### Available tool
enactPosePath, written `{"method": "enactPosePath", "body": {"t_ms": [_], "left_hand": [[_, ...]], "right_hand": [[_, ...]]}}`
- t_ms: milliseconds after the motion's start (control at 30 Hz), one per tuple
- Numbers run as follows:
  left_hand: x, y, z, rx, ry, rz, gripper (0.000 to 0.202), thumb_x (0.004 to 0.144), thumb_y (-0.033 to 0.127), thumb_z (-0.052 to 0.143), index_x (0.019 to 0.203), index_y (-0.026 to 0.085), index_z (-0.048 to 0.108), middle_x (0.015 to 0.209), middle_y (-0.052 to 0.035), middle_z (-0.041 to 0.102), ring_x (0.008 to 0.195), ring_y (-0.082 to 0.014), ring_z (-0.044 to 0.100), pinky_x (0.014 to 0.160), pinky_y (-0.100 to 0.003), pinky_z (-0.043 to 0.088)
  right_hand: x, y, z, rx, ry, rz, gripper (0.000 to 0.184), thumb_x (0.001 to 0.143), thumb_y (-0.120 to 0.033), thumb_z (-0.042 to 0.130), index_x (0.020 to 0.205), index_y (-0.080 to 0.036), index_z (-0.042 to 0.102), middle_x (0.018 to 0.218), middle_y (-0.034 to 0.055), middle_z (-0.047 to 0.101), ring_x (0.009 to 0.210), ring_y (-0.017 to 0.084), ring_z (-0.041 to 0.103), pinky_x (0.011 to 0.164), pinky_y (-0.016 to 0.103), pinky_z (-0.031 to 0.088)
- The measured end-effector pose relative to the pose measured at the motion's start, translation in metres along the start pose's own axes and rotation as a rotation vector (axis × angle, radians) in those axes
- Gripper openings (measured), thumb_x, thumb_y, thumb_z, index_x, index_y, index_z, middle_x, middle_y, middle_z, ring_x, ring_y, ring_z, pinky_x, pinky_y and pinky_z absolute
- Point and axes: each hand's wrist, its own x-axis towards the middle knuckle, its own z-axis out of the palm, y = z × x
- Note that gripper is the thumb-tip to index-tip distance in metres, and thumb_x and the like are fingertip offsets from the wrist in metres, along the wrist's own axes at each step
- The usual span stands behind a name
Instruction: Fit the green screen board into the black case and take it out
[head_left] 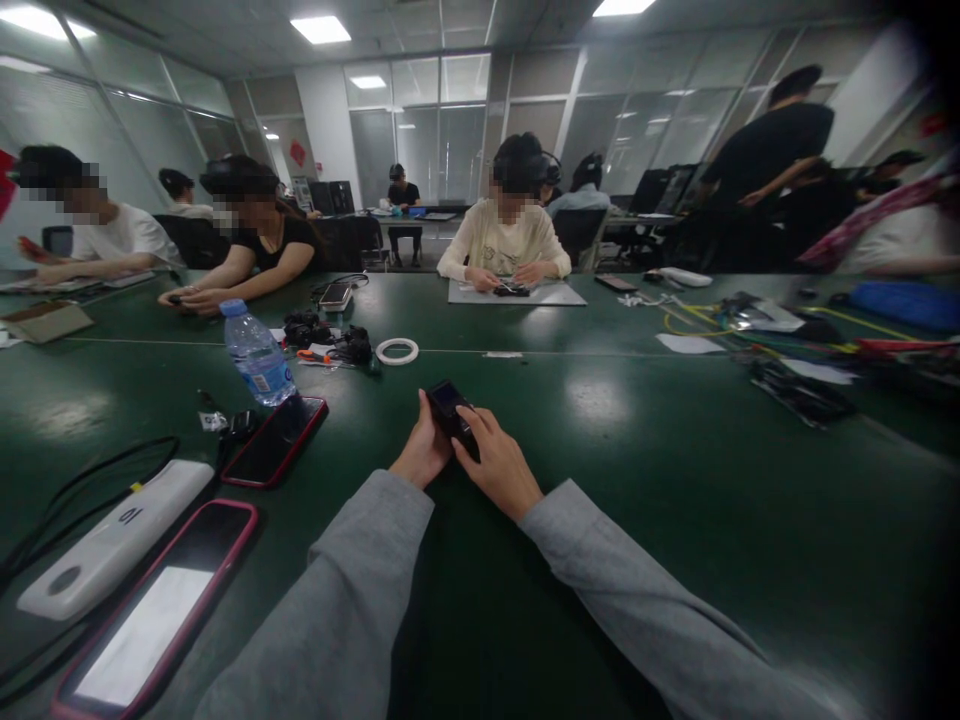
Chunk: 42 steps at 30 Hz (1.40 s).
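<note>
Both my hands meet in the middle of the green table (645, 470) around a small black device (448, 404) with a dark screen. My left hand (421, 452) grips its left side with curled fingers. My right hand (496, 465) wraps its right side, fingers pressed on its top. Grey sleeves cover both my forearms. The underside of the device is hidden by my fingers.
At my left lie two phones in red cases (274, 440) (161, 610), a white power bank (112, 540) with black cables, and a water bottle (257, 355). A white tape ring (397, 351) lies further back. Cables and tools clutter the right. Other people sit across the table.
</note>
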Motion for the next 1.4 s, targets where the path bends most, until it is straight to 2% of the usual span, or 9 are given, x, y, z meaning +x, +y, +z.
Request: {"method": "enactPosePath", "body": {"t_ms": [300,433,1100,1233,1400], "left_hand": [[-0.002,0.004,0.002,0.019,0.02,0.041,0.064,0.081,0.067,0.035,0.106,0.014,0.061,0.099,-0.0118,0.066,0.102,-0.0246,0.059,0.096,-0.037,0.041],[0.0,0.004,0.0,0.017,-0.008,0.029,0.062,0.083,0.065,0.035,0.11,0.014,0.06,0.101,-0.0115,0.065,0.102,-0.0247,0.059,0.096,-0.038,0.041],[-0.003,0.005,0.001,0.034,0.02,0.051,0.065,0.082,0.067,0.034,0.108,0.014,0.061,0.101,-0.0117,0.066,0.102,-0.0238,0.06,0.093,-0.035,0.043],[-0.005,0.007,0.0,0.038,0.019,0.043,0.065,0.08,0.069,0.034,0.106,0.016,0.062,0.098,-0.0101,0.067,0.097,-0.0241,0.061,0.09,-0.037,0.045],[-0.005,0.009,0.002,0.032,0.078,0.025,0.064,0.079,0.07,0.037,0.102,0.016,0.063,0.094,-0.0089,0.068,0.097,-0.0238,0.062,0.087,-0.036,0.047]], "right_hand": [[-0.001,0.003,-0.001,0.096,0.039,0.001,0.045,0.091,-0.03,0.046,0.134,-0.024,0.036,0.126,0.0083,0.044,0.103,0.02,0.055,0.087,0.038,0.053],[-0.001,0.003,-0.001,0.105,0.047,-0.005,0.044,0.091,-0.029,0.046,0.134,-0.025,0.037,0.124,0.0079,0.044,0.101,0.02,0.056,0.086,0.037,0.053],[-0.002,0.002,-0.002,0.148,0.056,-0.026,0.042,0.092,-0.03,0.046,0.133,-0.026,0.038,0.123,0.0079,0.044,0.102,0.02,0.054,0.089,0.038,0.051],[-0.002,-0.001,-0.005,0.181,0.121,-0.041,0.044,0.092,-0.031,0.044,0.136,-0.025,0.035,0.123,0.0084,0.044,0.107,0.02,0.051,0.092,0.038,0.049],[-0.001,-0.001,-0.011,0.235,0.348,-0.002,0.044,0.092,-0.031,0.043,0.135,-0.023,0.035,0.124,0.0094,0.044,0.118,0.021,0.044,0.101,0.042,0.042]]}}
